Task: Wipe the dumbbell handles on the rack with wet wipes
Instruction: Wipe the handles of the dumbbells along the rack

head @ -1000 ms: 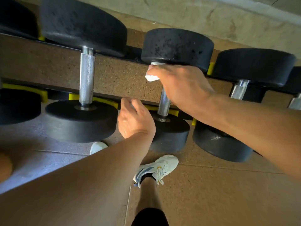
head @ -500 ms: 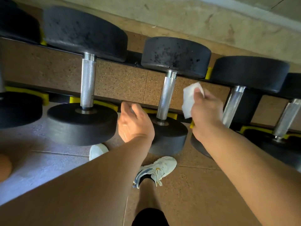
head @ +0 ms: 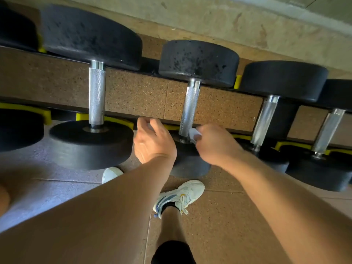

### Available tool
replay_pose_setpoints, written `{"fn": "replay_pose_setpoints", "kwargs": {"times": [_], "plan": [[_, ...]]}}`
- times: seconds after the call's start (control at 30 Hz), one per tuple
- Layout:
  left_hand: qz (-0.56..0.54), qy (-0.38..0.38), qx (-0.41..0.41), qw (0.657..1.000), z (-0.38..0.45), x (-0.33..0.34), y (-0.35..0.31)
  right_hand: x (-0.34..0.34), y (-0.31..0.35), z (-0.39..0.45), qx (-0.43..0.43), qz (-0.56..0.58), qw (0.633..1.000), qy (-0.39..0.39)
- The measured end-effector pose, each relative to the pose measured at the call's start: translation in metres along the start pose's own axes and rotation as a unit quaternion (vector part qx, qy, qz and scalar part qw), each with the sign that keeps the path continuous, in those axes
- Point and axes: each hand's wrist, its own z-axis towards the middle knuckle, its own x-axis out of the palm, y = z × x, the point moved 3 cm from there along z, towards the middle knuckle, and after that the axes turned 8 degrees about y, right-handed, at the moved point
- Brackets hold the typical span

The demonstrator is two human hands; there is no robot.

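Right hand (head: 213, 143) pinched wipe (head: 194, 134) against near end of middle handle (head: 188, 109). Left hand (head: 152, 142) curled on rack's near rail (head: 62, 114), between two dumbbells; whether it gripped rail, unclear. Left handle (head: 96, 96) and two right handles untouched. White shoe (head: 181, 197) on floor below.

Black rack (head: 57, 114) cradles four chrome-handled dumbbells (head: 96, 96)
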Motion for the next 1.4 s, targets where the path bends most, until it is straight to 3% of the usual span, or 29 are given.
{"fn": "replay_pose_setpoints", "kwargs": {"times": [0.03, 0.1, 0.17, 0.27, 0.33, 0.4, 0.5, 0.57, 0.63, 0.7, 0.77, 0.87, 0.93, 1.03, 1.07, 1.13, 1.2, 1.27, 1.3, 1.4], "plan": [[0.002, 0.001, -0.002, 1.000, 0.000, 0.000, 0.000, -0.012, 0.002, 0.001, 0.015, 0.107, 0.994, 0.004], [0.002, 0.003, -0.004, 1.000, 0.000, 0.000, 0.000, -0.038, 0.004, 0.012, 0.064, 0.318, 0.942, -0.083], [0.000, 0.004, -0.003, 1.000, 0.001, 0.001, 0.001, -0.048, 0.020, 0.026, 0.071, 0.393, 0.902, -0.164], [0.004, -0.001, 0.002, 1.000, 0.001, 0.001, 0.001, -0.026, 0.036, 0.028, 0.049, 0.299, 0.934, -0.189], [0.007, 0.002, 0.006, 1.000, 0.001, 0.001, 0.001, -0.008, 0.024, 0.020, 0.023, 0.225, 0.965, -0.131], [0.012, 0.000, 0.007, 1.000, 0.001, 0.001, 0.001, 0.003, 0.009, 0.007, 0.001, 0.081, 0.996, -0.043], [0.007, -0.002, 0.008, 1.000, 0.000, 0.001, 0.000, -0.006, 0.000, -0.002, -0.043, -0.028, 0.999, -0.018], [0.002, 0.004, 0.001, 1.000, 0.001, 0.001, 0.000, -0.024, 0.010, -0.005, -0.134, -0.082, 0.978, -0.140], [0.001, 0.003, -0.003, 1.000, 0.001, 0.002, 0.000, -0.038, 0.018, 0.000, -0.244, -0.148, 0.926, -0.246], [0.005, 0.000, -0.003, 1.000, 0.001, 0.002, 0.000, -0.034, 0.021, 0.020, -0.324, -0.263, 0.884, -0.210], [0.008, -0.002, -0.003, 1.000, 0.003, 0.002, 0.001, -0.016, 0.019, 0.038, -0.370, -0.353, 0.855, -0.087], [0.011, -0.009, -0.004, 1.000, 0.005, 0.002, 0.001, 0.008, 0.014, 0.039, -0.385, -0.316, 0.866, 0.047], [0.012, -0.018, -0.005, 1.000, 0.004, 0.002, 0.001, 0.005, 0.010, 0.024, -0.360, -0.186, 0.910, 0.088], [0.015, -0.019, -0.008, 1.000, 0.001, 0.001, -0.001, -0.009, -0.017, 0.005, -0.305, -0.021, 0.944, 0.124], [0.013, -0.018, -0.009, 1.000, 0.000, 0.001, -0.001, -0.016, -0.024, -0.001, -0.298, 0.006, 0.950, 0.094], [0.010, -0.018, -0.013, 1.000, 0.000, 0.001, 0.000, -0.037, -0.026, -0.010, -0.344, -0.003, 0.937, -0.060], [0.009, -0.023, -0.013, 1.000, -0.001, 0.002, -0.003, -0.052, -0.008, -0.006, -0.452, -0.096, 0.860, -0.214], [0.010, -0.028, -0.011, 0.999, -0.001, 0.003, -0.005, -0.053, 0.015, 0.013, -0.528, -0.232, 0.782, -0.236], [0.009, -0.033, -0.009, 0.999, -0.001, 0.003, -0.005, -0.051, 0.024, 0.028, -0.527, -0.291, 0.770, -0.214], [0.012, -0.041, -0.008, 0.999, 0.001, 0.003, -0.004, -0.046, 0.031, 0.053, -0.433, -0.363, 0.807, -0.171]]}}
